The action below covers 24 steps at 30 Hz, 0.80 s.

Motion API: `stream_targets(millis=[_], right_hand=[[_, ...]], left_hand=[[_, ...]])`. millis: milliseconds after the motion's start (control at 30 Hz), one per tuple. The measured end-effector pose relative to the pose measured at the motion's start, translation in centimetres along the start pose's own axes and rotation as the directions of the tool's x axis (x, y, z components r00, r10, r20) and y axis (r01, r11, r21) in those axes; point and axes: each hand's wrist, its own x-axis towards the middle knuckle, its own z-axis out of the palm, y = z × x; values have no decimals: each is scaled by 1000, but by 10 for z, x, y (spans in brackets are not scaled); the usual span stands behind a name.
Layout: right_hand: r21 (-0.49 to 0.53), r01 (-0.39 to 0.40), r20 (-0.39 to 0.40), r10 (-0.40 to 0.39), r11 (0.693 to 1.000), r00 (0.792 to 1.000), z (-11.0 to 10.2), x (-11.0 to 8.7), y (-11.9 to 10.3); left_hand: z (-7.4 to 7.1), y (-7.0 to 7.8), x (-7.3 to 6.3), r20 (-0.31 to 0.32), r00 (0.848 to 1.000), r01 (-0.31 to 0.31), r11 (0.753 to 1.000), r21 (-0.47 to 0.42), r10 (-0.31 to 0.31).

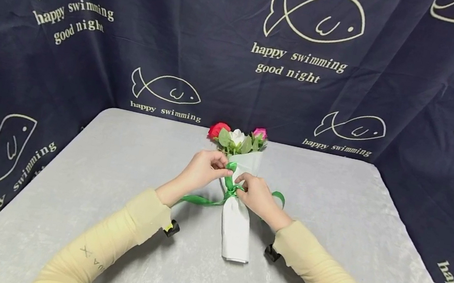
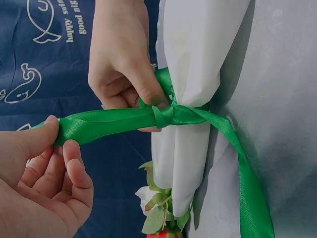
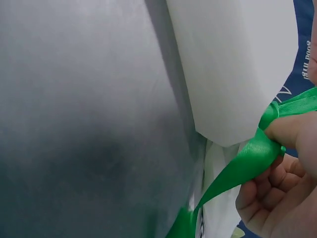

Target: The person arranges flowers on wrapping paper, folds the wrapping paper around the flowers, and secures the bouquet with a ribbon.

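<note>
A bouquet lies on the table, wrapped in white paper (image 1: 236,233). A red flower (image 1: 219,130), a white flower (image 1: 237,136) and a pink flower (image 1: 260,133) show at its far end. A green ribbon (image 2: 109,124) circles the wrapping and is knotted at the middle. Between thumb and fingers, my left hand (image 1: 203,170) pinches a length of this ribbon, pulled out from the knot. My right hand (image 1: 259,196) pinches the ribbon right at the knot, its thumb visible there in the right wrist view; its fingertips are partly hidden.
A loose ribbon tail (image 1: 200,200) runs left across the grey table (image 1: 118,159), and a ribbon loop (image 1: 279,197) curls out on the right. Dark blue cloth (image 1: 224,38) with fish prints stands behind and at both sides.
</note>
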Motion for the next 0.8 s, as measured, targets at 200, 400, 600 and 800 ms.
stream_targets(millis=[200,400,600,800], right_hand=[[11,-20,-21,20,1000,1000,1,0,1],[79,-29,23,27,996,999,-1,1,4],[258,-152,114,127,954,985,-7,2,7],[533,-362,300,230,765,926,-9,1,17]], left_hand=[[-1,0,-2,7,1000,2,1000,3,-2],[-1,-2,-2,4,1000,5,1000,11,-5],[-2,-2,-3,4,1000,12,1000,-1,-12],[-3,-3,-5,-1,1000,29,1000,0,-29]])
